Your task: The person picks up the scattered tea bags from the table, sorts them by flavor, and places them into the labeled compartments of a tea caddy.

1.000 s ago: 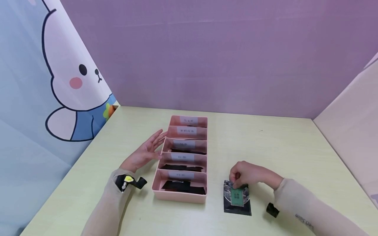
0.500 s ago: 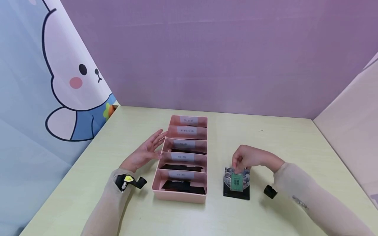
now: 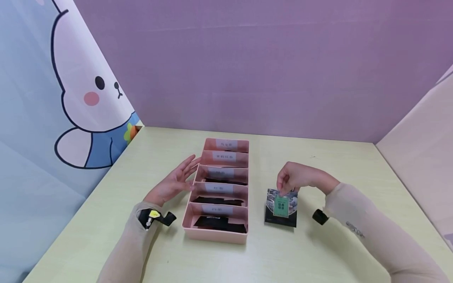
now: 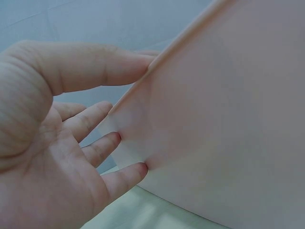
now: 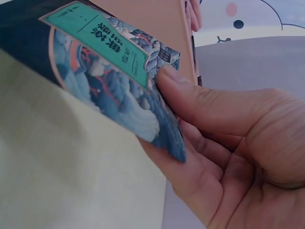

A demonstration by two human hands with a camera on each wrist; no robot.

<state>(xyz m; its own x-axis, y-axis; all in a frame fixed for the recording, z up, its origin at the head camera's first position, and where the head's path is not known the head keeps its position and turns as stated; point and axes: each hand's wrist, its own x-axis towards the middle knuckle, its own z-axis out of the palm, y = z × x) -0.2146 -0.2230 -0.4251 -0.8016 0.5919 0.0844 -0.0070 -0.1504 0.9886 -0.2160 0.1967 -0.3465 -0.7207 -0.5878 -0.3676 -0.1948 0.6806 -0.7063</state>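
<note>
A pink divided box (image 3: 216,236) stands on the table, its labelled compartments in a row running away from me; dark packets lie in several of them. My left hand (image 3: 172,185) touches the box's left side with spread, fairly straight fingers; in the left wrist view the thumb (image 4: 109,67) lies at the rim and fingertips meet the outer wall. To the right of the box, my right hand (image 3: 297,177) pinches the top edge of a dark tea sachet (image 3: 280,218) with a green label. The right wrist view shows the sachet (image 5: 109,95) between thumb and fingers, tilted above the table.
The pale table (image 3: 339,236) extends around the box on both sides. A purple backdrop (image 3: 262,70) rises behind its far edge. A curtain with a cartoon rabbit (image 3: 88,78) hangs at the left, and a pale panel (image 3: 421,125) borders the right.
My right hand has lifted the sachet off the table and carried it away from me, slightly left in the last half second. The left hand and the box have stayed put.
</note>
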